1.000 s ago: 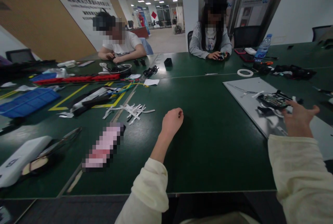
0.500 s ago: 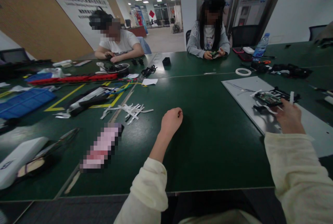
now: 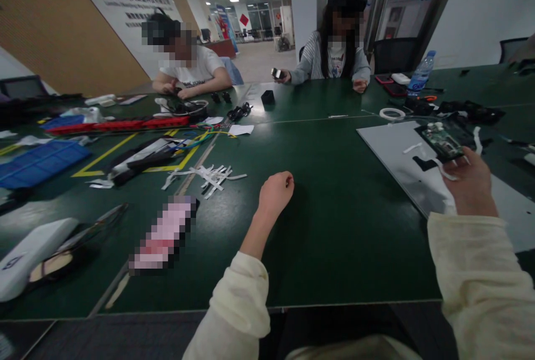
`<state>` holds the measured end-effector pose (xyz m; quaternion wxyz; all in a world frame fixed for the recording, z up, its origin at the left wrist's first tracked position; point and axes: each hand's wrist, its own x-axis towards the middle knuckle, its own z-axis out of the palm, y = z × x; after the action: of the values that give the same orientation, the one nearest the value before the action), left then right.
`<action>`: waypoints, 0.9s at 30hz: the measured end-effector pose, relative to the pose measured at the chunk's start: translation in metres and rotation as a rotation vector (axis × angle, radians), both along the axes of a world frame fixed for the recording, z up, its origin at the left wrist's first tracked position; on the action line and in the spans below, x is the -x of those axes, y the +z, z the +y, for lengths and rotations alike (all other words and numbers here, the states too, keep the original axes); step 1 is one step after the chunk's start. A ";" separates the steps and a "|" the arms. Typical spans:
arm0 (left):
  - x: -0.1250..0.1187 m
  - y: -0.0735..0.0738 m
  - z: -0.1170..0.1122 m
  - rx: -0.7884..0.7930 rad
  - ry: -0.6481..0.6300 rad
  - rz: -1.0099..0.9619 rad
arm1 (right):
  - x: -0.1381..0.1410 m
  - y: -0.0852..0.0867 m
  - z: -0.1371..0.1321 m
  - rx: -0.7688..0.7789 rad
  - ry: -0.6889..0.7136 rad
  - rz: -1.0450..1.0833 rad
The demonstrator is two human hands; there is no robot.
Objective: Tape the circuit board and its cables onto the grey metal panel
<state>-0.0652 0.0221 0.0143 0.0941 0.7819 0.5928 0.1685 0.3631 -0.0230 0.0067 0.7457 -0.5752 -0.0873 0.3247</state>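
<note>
My right hand [image 3: 472, 184] grips a green circuit board [image 3: 443, 141] by its near edge. The board is tilted, its component side toward me, above a light grey panel [image 3: 393, 145]. White strips and a black piece lie on the panel beside my fingers. My left hand [image 3: 276, 195] rests on the dark green table [image 3: 334, 226], fingers curled closed; whether anything is inside is hidden. Closest to it is a pile of white paper strips [image 3: 215, 179], lying a little to its left without contact.
At left lie a phone [image 3: 165, 234], a white case [image 3: 35, 257], a blue basket [image 3: 45, 162] and a black-and-silver bundle [image 3: 142, 159] with coloured wires. A tape roll [image 3: 392, 114] and water bottle [image 3: 422, 74] stand beyond the panel. Two people sit opposite.
My right hand has lifted the circuit board and tilted it up from the panel. My left hand stays put. The person opposite on the right now holds a small object out to one side.
</note>
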 end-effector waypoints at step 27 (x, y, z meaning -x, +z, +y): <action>-0.014 -0.001 -0.001 0.427 -0.054 -0.850 | 0.175 -0.006 -0.010 0.054 1.251 0.094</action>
<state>-0.0512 0.0215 0.0133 0.4912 0.6218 0.5028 0.3454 0.1878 -0.0331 0.0009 0.4027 -0.4189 -0.3662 0.7268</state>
